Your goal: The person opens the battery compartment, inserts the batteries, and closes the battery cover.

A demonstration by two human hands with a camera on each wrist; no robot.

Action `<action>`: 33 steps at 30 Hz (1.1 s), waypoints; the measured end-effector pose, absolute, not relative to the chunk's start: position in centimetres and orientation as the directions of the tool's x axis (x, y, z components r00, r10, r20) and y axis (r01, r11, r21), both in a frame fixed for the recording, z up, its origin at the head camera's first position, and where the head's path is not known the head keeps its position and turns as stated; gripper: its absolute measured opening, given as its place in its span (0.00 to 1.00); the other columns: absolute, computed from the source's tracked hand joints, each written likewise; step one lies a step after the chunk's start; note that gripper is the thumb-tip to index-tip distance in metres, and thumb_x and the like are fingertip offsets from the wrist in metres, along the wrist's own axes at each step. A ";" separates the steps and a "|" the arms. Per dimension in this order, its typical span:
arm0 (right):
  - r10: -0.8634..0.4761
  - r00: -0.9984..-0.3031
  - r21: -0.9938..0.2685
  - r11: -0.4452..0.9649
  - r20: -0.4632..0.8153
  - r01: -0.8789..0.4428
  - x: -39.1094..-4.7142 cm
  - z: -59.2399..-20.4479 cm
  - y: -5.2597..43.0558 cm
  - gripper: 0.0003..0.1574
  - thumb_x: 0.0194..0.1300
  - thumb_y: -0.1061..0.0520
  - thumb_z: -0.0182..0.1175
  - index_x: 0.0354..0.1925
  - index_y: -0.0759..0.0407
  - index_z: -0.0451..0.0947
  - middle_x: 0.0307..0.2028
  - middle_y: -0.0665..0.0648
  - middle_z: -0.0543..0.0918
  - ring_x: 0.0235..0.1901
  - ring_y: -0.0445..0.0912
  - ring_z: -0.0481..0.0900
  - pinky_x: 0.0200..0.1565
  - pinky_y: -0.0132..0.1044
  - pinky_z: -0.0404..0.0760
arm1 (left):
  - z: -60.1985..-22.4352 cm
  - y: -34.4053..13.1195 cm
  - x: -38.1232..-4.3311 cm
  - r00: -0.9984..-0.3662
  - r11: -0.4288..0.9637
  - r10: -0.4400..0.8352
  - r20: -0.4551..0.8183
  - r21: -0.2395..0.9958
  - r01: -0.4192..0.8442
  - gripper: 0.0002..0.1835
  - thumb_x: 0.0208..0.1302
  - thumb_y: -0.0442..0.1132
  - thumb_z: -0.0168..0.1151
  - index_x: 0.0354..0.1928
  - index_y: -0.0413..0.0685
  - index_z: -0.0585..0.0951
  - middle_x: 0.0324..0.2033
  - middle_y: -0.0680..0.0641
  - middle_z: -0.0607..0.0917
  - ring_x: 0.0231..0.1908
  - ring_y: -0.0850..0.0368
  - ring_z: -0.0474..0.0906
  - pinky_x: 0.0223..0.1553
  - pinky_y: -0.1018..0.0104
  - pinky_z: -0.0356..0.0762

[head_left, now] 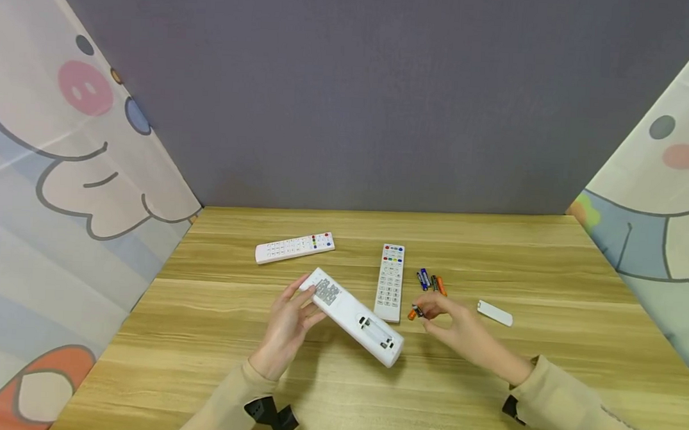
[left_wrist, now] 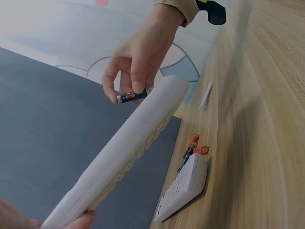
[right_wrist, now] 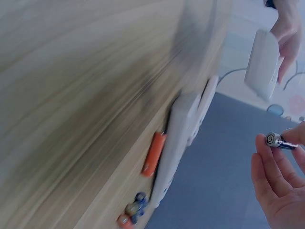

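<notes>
My left hand (head_left: 289,331) grips a white remote control (head_left: 348,310) by one end, back side up and raised over the table. Its battery compartment (head_left: 376,332) is uncovered at the other end, with metal contacts showing. Between thumb and fingers, my right hand (head_left: 455,326) pinches a dark battery (left_wrist: 132,96), just off the remote's uncovered end. A silver end of that battery faces the right wrist camera. Below the right hand, an orange battery (right_wrist: 154,153) lies against a second white remote (head_left: 390,282), which rests buttons up.
Several more batteries (head_left: 424,279), blue, dark and orange, lie together right of the second remote. Further right is a white battery cover (head_left: 495,313). A third white remote (head_left: 295,247) lies at the back left of the wooden table (head_left: 200,337). A grey panel (head_left: 384,101) stands behind.
</notes>
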State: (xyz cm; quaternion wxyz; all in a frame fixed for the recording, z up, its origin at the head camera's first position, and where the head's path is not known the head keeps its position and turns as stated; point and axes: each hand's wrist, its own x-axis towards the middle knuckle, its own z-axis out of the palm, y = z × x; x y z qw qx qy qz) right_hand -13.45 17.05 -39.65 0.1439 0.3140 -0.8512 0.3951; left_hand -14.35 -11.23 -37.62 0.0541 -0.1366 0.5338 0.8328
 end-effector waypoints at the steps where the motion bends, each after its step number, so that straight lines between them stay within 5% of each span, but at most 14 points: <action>1: -0.427 -0.749 -0.578 0.477 0.506 -0.662 -13.3 -39.6 16.8 0.25 0.42 0.76 0.64 0.41 0.64 0.74 0.31 0.55 0.82 0.29 0.38 0.79 0.33 0.33 0.83 | -37.6 -11.2 -14.3 -0.957 -0.427 -0.056 -0.286 0.873 -0.236 0.24 0.66 0.29 0.46 0.64 0.37 0.60 0.40 0.47 0.77 0.34 0.59 0.80 0.38 0.65 0.82; 23: -0.423 -0.587 -0.429 0.415 0.690 -0.802 -11.9 -39.2 14.4 0.22 0.41 0.70 0.68 0.40 0.64 0.81 0.33 0.57 0.85 0.29 0.42 0.81 0.36 0.21 0.79 | -37.1 -10.0 -14.6 -0.956 -0.443 -0.039 -0.292 0.862 -0.245 0.23 0.65 0.30 0.47 0.63 0.37 0.62 0.37 0.48 0.77 0.32 0.59 0.79 0.35 0.67 0.83; 29: -0.411 -0.507 -0.351 0.399 0.757 -0.847 -11.9 -39.4 13.8 0.08 0.54 0.59 0.65 0.32 0.64 0.82 0.27 0.54 0.84 0.27 0.43 0.80 0.36 0.22 0.79 | -37.1 -9.9 -14.5 -0.955 -0.452 -0.039 -0.293 0.858 -0.245 0.23 0.65 0.30 0.47 0.62 0.37 0.62 0.38 0.47 0.77 0.33 0.59 0.80 0.36 0.66 0.83; 33: -0.416 -0.473 -0.302 0.413 0.776 -0.859 -12.0 -39.6 13.6 0.14 0.60 0.53 0.59 0.28 0.63 0.81 0.25 0.53 0.83 0.27 0.43 0.79 0.36 0.22 0.79 | -37.1 -9.8 -14.5 -0.954 -0.464 -0.039 -0.298 0.851 -0.246 0.23 0.66 0.29 0.47 0.63 0.37 0.62 0.39 0.47 0.77 0.33 0.58 0.80 0.37 0.65 0.83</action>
